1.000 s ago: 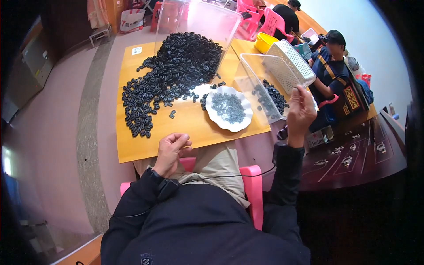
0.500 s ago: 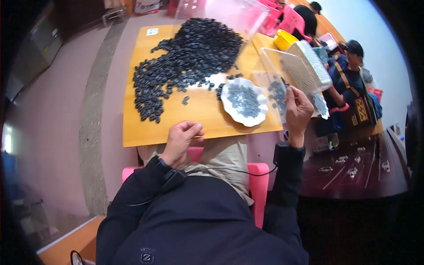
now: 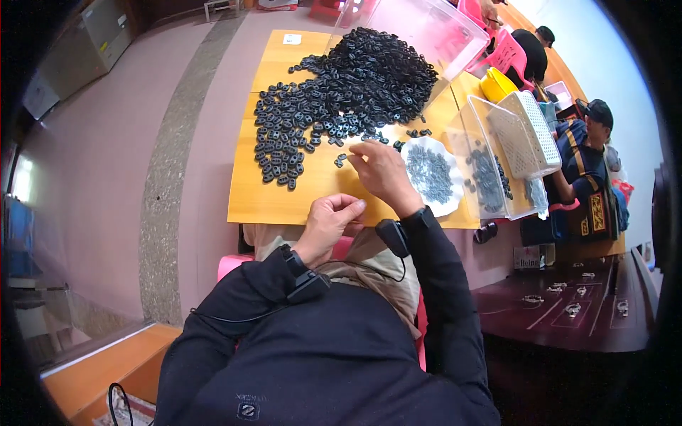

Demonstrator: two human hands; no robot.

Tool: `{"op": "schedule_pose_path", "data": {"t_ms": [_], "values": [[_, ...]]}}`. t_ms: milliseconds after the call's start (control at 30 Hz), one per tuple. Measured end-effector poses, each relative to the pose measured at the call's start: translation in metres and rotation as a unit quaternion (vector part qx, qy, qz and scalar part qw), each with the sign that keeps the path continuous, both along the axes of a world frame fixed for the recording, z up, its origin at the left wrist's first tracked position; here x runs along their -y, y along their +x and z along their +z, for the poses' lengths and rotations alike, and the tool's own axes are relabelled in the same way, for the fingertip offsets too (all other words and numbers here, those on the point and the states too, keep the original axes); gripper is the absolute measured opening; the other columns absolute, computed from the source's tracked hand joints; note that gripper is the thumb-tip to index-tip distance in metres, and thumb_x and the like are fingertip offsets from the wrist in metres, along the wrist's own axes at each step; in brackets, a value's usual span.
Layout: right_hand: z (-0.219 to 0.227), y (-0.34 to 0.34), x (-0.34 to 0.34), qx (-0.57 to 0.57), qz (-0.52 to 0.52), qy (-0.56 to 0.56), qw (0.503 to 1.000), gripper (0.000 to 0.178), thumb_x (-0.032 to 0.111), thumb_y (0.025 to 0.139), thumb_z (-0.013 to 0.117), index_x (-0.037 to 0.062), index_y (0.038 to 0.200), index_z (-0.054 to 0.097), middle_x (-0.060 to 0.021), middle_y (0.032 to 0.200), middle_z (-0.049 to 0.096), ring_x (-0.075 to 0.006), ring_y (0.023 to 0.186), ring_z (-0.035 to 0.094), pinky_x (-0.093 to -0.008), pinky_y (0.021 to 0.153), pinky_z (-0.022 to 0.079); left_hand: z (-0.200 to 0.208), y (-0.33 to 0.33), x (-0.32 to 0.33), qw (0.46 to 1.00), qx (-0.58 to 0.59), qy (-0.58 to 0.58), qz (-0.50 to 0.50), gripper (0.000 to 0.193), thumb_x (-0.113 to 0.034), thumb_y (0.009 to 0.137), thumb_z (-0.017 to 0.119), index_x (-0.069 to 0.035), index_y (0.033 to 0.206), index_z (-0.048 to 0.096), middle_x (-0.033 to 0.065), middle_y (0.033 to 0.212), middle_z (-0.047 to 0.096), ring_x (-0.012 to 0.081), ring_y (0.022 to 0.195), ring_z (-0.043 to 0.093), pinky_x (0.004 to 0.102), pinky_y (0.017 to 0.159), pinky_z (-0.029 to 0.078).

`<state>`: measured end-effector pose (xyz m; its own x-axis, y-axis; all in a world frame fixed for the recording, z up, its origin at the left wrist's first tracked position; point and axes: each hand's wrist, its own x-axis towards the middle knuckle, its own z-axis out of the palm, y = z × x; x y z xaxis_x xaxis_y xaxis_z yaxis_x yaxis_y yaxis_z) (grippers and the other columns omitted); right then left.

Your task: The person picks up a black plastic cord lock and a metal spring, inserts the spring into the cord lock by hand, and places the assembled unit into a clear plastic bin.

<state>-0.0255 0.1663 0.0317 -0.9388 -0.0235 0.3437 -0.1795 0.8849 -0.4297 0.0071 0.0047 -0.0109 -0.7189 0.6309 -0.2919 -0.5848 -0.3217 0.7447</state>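
On the counter [image 3: 284, 202] a heap of black parts [image 3: 341, 92] lay up and left of both hands. The left hand [image 3: 328, 224] sat curled at the near edge, contents hidden. The right hand [image 3: 380, 170], fingers bent, touched stray parts, nearer the heap, beside the white plate [image 3: 430, 174].

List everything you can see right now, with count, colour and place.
table: one, yellow wood, centre
black parts: a big heap, too many to count, spread over the table's far half
plate: one, white, scalloped, holding dark parts, right of the heap
clear bins: at least two, on the table's right and far edge
basket: one, white mesh, over the right bin
yellow tub: one, far right
seated people: two, at the right
left hand: curled, at the near table edge
right hand: reaching at the heap's near edge, beside the plate
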Motion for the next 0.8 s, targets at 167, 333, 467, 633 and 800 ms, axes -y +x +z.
{"op": "schedule_pose_path", "data": {"t_ms": [167, 333, 467, 633, 800], "values": [[-0.009, -0.031, 0.015, 0.041, -0.079, 0.072, 0.993, 0.020, 0.022, 0.085, 0.060, 0.0063, 0.095, 0.068, -0.0130, 0.090, 0.064, -0.0339, 0.083, 0.063, -0.0427, 0.073, 0.051, 0.002, -0.002, 0.000, 0.999, 0.005, 0.023, 0.034, 0.012, -0.011, 0.091, 0.062, 0.000, 0.092, 0.064, 0.0032, 0.083, 0.065, 0.0087, 0.073, 0.060, 0.0233, 0.068, 0.051], [-0.012, -0.043, 0.015, 0.097, -0.108, 0.055, 0.988, 0.018, 0.021, 0.082, 0.064, 0.0088, 0.092, 0.071, -0.0123, 0.095, 0.066, -0.0320, 0.090, 0.064, -0.0418, 0.079, 0.051, 0.004, -0.007, 0.001, 0.998, 0.007, 0.024, 0.064, 0.011, -0.010, 0.091, 0.062, 0.001, 0.092, 0.064, 0.0033, 0.084, 0.065, 0.0080, 0.074, 0.061, 0.0224, 0.069, 0.050], [-0.023, -0.046, 0.007, 0.065, -0.090, 0.060, 0.992, 0.018, 0.021, 0.080, 0.065, 0.0082, 0.091, 0.072, -0.0127, 0.092, 0.065, -0.0322, 0.089, 0.063, -0.0414, 0.078, 0.050, 0.003, -0.007, 0.000, 0.998, 0.002, 0.027, 0.063, 0.012, -0.010, 0.091, 0.061, 0.001, 0.093, 0.064, 0.0035, 0.084, 0.065, 0.0085, 0.075, 0.061, 0.0226, 0.068, 0.051], [-0.022, -0.041, 0.006, 0.088, -0.065, 0.058, 0.992, 0.014, 0.016, 0.081, 0.063, 0.0033, 0.086, 0.063, -0.0134, 0.090, 0.063, -0.0334, 0.088, 0.062, -0.0426, 0.075, 0.049, 0.002, -0.007, 0.001, 0.998, 0.014, 0.025, 0.054, 0.012, -0.012, 0.091, 0.062, 0.000, 0.093, 0.063, 0.0032, 0.082, 0.064, 0.0090, 0.073, 0.061, 0.0230, 0.066, 0.053], [-0.025, -0.026, 0.003, -0.010, -0.042, -0.060, 0.997, 0.007, 0.009, 0.083, 0.064, 0.0021, 0.085, 0.061, -0.0113, 0.070, 0.064, -0.0243, 0.064, 0.062, -0.0338, 0.059, 0.048, 0.002, -0.005, 0.002, 0.998, 0.017, 0.001, 0.053, 0.013, -0.015, 0.092, 0.062, -0.003, 0.096, 0.062, 0.0027, 0.082, 0.063, 0.0093, 0.070, 0.061, 0.0232, 0.065, 0.054]]}}
